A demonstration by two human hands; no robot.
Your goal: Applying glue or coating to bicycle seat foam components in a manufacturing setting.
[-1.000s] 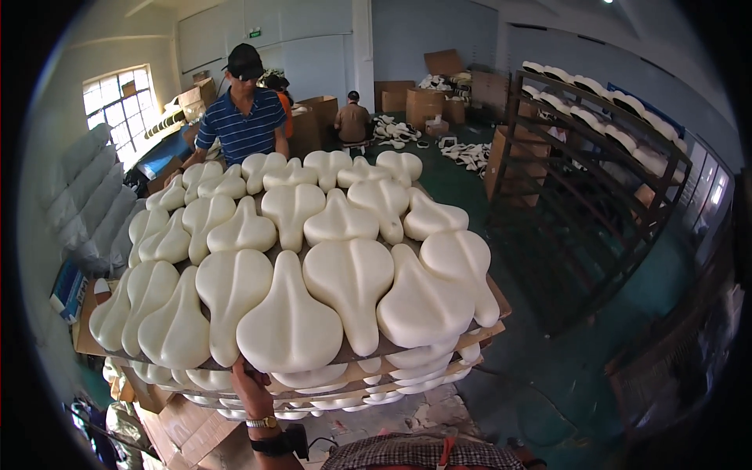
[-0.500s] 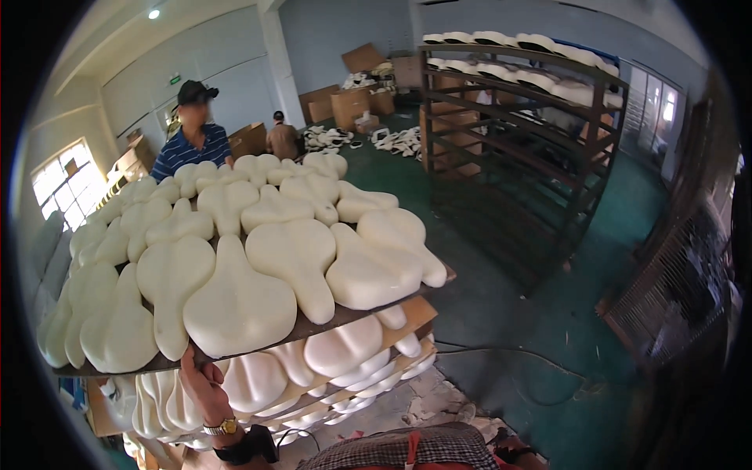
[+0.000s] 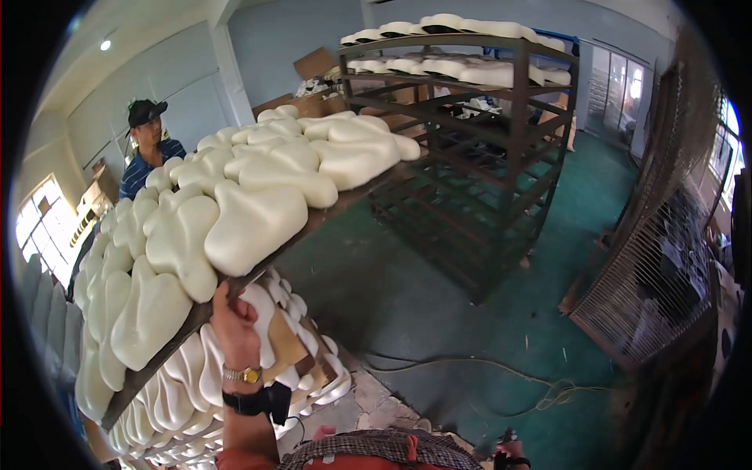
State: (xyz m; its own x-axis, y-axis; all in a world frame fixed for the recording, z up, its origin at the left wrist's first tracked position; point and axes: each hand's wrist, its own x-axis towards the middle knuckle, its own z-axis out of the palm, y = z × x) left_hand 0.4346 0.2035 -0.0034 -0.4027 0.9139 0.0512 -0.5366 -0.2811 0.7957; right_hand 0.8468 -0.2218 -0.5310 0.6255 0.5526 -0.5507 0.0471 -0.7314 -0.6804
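Head view: the right hand (image 3: pixel 511 450) was low down, apart from the left, and I could not tell if it held anything. The left hand (image 3: pixel 235 323) was curled tight on the near edge of a dark board (image 3: pixel 188 327). Under that edge, lower seats (image 3: pixel 176 392) sat in layers, and the hands were not on them. Big white seats (image 3: pixel 254 227) filled the board right up to its near edge. The lift looked partly done: the board seemed up and crooked over the pile, but not set down. By its far edge stood a person (image 3: pixel 157 157), hands hidden. Past its right corner was a rack (image 3: pixel 518 117), with rack seats (image 3: pixel 501 72) on the two top levels.
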